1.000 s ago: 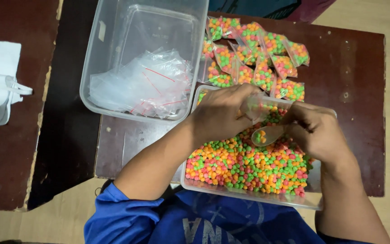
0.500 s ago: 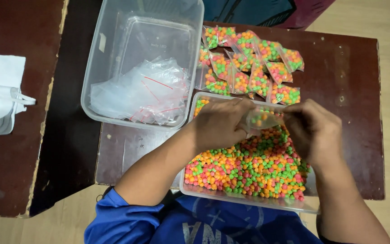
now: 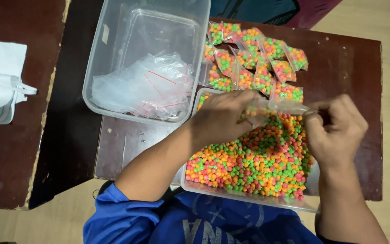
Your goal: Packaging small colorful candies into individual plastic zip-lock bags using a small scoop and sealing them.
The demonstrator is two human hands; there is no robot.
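1. Small clear bag, part-filled w/ candy, now held flat between both hands over the candy tray; 1 s ago it was dipped low in the beads.
2. Left hand pinches one end, right hand pinches the strip end; I read that as sealing.
3. Filled packets lie beyond the tray.

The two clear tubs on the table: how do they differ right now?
The far tub holds a loose heap of empty clear bags with red strips; the near tub is filled with small orange, green and pink candy balls. The far tub sits free of the hands; both hands work over the near tub. Both are clear, rectangular plastic, lids off.
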